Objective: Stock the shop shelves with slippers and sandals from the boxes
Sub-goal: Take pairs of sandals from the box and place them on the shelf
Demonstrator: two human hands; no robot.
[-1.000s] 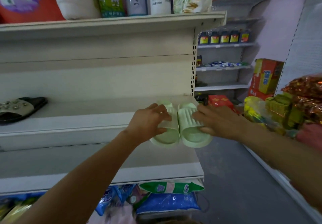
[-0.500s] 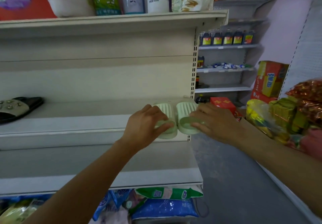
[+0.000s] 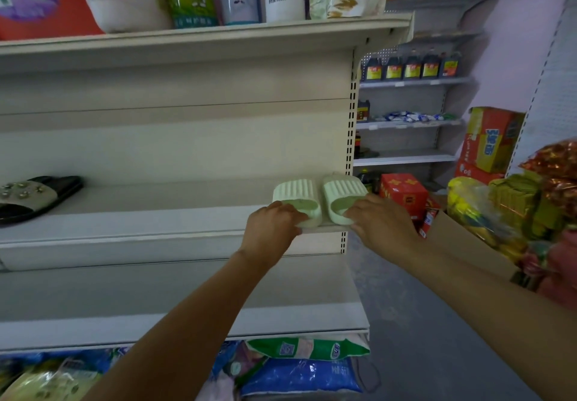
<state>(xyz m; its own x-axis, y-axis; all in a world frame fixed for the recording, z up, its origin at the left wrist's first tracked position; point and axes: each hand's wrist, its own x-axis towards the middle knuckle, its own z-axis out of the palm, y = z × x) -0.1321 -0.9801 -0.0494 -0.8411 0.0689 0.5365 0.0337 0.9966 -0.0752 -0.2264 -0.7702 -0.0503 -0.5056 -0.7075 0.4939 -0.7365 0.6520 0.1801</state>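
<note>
Pale green slippers, one pair, sat side by side at the right end of the middle shelf [image 3: 156,222], heels toward me at its front edge. My left hand [image 3: 271,232] held the heel of the left slipper [image 3: 296,196], fingers curled over its rim; my right hand [image 3: 384,222] had its fingertips on the heel of the right slipper [image 3: 343,191], though I could not tell whether they gripped it or only pressed it. I judged this pair as good as placed, needing only a final push or straightening and then release. Far to the left on the same shelf lay a dark studded sandal [image 3: 34,194], well apart from the pair. Between them the shelf surface was bare, and the shelf below [image 3: 156,322] showed no footwear, so I judged the stocking to be at an early stage, with most of it left. No supply box for the footwear was identifiable in view; a red carton [image 3: 404,194] stood beyond the shelf end, contents unknown.
</note>
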